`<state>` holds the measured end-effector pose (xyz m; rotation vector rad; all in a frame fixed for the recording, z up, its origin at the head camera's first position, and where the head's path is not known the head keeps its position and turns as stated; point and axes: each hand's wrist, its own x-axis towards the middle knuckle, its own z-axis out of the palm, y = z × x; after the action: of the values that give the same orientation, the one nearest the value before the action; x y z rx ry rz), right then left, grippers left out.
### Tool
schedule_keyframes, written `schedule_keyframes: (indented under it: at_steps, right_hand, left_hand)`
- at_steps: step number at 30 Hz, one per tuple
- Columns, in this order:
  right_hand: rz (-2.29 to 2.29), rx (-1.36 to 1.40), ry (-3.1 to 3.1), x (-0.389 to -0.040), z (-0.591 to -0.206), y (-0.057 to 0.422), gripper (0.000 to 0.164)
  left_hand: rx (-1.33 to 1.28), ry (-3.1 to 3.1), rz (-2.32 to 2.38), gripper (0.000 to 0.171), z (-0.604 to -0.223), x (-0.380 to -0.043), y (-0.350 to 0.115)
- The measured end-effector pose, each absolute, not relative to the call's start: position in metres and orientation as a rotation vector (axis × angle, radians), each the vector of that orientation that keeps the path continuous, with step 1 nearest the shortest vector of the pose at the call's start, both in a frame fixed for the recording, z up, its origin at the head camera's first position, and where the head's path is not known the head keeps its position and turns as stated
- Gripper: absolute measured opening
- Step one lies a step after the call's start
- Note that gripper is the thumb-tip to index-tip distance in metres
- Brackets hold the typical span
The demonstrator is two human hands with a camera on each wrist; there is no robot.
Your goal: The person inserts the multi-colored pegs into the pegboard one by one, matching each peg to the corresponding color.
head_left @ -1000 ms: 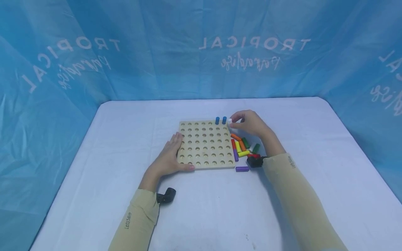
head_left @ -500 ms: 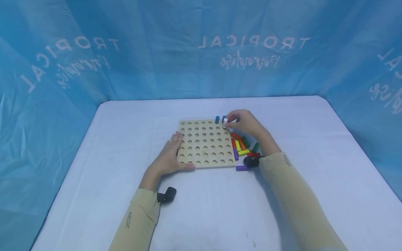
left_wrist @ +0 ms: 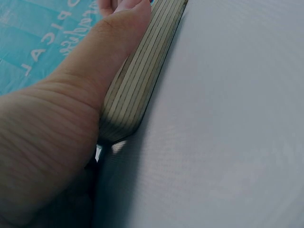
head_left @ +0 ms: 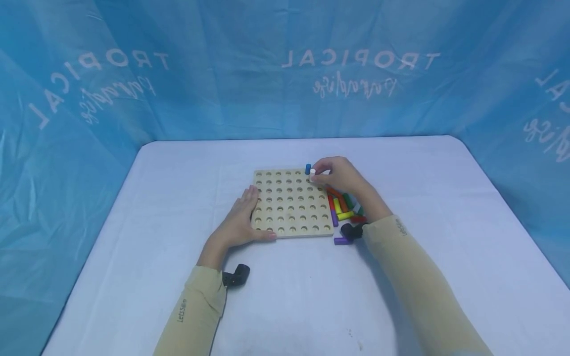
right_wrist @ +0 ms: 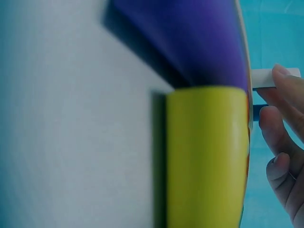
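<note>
A square wooden pegboard (head_left: 285,204) with rows of round holes lies flat on the table. My left hand (head_left: 238,220) rests at its near left corner, fingers straight along the left side and thumb along the front edge. The left wrist view shows that thumb lying over the board's layered edge (left_wrist: 142,71). Between thumb and fingertips, my right hand (head_left: 336,174) pinches a white peg (head_left: 312,174), held upright at the far right holes. A blue peg (head_left: 308,169) stands in the far row just behind it. Another blue peg (right_wrist: 257,112) shows beneath the white one in the right wrist view.
Right of the board lies a loose pile of pegs: red, orange, green, several colours, with a yellow peg (head_left: 345,216) among them. A purple peg (head_left: 342,241) lies nearer, beside the black right wrist camera (head_left: 352,231). A blue printed curtain (head_left: 249,99) hangs behind the white table (head_left: 289,306).
My right hand has carried the white peg leftward from the board's far right corner to beside the left blue peg, covering the other blue peg in the head view. My left hand has stayed put.
</note>
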<state>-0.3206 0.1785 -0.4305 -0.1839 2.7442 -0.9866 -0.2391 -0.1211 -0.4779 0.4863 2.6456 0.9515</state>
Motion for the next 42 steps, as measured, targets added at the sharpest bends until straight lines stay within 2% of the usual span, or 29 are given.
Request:
schedule_keyframes:
  at_steps: [16,26,42]
  right_hand:
    - [-0.967,-0.243,2.754,-0.321,-0.435,0.172,0.020]
    - [-0.939,-0.229,2.762,-0.320,-0.438,0.176,0.022]
    - [-0.884,-0.166,2.784,-0.310,-0.419,0.191,0.026]
  left_hand:
    - [0.485,2.645,0.960,0.142,-0.479,-0.238,-0.120]
    - [0.499,2.642,0.951,0.142,-0.479,-0.239,-0.117]
    - [0.489,2.638,0.954,0.142,-0.476,-0.238,-0.119]
